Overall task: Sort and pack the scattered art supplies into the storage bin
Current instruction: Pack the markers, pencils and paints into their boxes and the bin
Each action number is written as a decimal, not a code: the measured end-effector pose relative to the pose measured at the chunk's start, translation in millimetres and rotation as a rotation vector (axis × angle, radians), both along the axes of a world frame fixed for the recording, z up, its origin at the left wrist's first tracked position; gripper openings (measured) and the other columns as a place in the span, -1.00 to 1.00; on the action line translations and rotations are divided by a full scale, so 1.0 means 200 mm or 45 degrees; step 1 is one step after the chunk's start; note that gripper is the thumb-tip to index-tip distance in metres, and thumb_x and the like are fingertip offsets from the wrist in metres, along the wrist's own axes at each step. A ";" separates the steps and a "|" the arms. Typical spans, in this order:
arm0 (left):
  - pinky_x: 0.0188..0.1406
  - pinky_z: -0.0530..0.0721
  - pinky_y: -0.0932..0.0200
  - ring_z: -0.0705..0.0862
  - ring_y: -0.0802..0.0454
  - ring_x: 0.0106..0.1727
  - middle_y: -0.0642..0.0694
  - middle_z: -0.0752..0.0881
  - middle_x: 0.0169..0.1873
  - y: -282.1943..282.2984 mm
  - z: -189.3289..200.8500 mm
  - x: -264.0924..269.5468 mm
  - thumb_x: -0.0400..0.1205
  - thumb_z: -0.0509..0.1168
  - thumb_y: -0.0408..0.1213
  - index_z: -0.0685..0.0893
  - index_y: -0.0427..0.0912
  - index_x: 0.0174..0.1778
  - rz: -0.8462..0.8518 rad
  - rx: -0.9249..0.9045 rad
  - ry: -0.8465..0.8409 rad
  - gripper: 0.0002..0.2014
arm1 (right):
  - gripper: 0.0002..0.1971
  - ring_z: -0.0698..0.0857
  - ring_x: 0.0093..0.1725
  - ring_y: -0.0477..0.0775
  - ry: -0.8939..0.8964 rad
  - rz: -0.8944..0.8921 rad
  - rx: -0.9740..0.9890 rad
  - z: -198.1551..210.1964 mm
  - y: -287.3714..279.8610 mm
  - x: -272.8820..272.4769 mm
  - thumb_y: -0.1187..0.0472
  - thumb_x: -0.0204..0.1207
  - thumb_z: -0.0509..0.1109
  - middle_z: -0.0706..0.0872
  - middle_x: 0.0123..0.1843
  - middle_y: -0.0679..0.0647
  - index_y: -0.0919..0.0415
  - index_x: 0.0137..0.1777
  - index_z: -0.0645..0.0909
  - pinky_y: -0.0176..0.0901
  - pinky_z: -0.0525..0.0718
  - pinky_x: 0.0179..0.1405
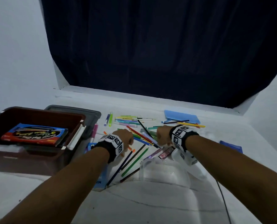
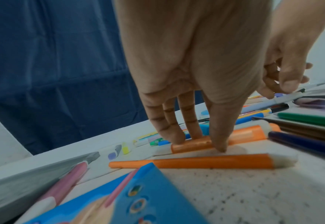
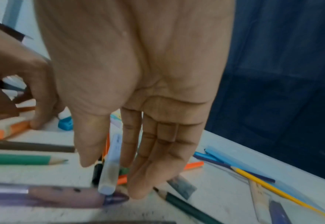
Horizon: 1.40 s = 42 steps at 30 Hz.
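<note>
Your dark red storage bin (image 1: 37, 113) sits far left on the white tabletop (image 1: 150, 199), a crayon box (image 1: 34, 135) inside. Your left hand (image 2: 186, 75) pinches a short orange marker (image 2: 190, 144). Your right hand (image 3: 138, 91) hangs open, fingers straight over a pale lilac pen (image 3: 110, 166).

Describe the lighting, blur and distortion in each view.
Head view: dim, bluish light, wide-angle bending of the dark navy curtain. Left wrist view: short orange marker fairly sharp, blue cardboard box blurred. Right wrist view: motion-smeared, translucent purple pen soft.
</note>
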<state>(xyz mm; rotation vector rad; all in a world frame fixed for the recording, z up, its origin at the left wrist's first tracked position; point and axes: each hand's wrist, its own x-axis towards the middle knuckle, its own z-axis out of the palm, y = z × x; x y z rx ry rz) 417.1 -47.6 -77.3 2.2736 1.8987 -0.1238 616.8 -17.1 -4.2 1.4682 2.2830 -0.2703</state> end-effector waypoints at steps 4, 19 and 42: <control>0.02 0.73 0.05 0.72 -0.04 0.01 -0.06 0.75 -0.02 0.00 -0.02 -0.03 0.38 0.37 -0.49 0.64 0.03 -0.21 -0.031 -0.025 0.010 -0.72 | -0.72 0.57 -0.43 0.04 -0.125 0.068 0.029 -0.09 0.03 -0.03 0.05 0.45 0.56 0.65 -0.32 0.13 0.29 -0.15 0.68 -0.15 0.64 -0.26; -0.25 0.48 0.16 0.62 0.09 -0.24 0.08 0.66 -0.30 -0.13 0.28 0.07 0.66 0.31 -0.17 0.76 -0.06 0.07 -0.331 0.152 -0.419 -0.84 | -0.88 0.70 -0.47 -0.08 0.568 -0.141 0.075 0.05 -0.13 0.36 0.21 0.58 0.42 0.78 -0.39 0.08 0.20 -0.17 0.70 -0.26 0.60 -0.48; -0.14 0.63 0.05 0.68 -0.17 0.02 -0.23 0.71 -0.01 -0.25 0.25 0.79 0.51 0.52 -0.20 0.71 -0.25 -0.04 -0.765 -0.189 0.315 -0.77 | -0.93 0.75 -0.37 0.03 1.237 -0.713 0.109 -0.25 -0.82 0.94 0.27 0.56 0.45 0.77 -0.34 0.09 0.27 -0.11 0.69 -0.09 0.69 -0.34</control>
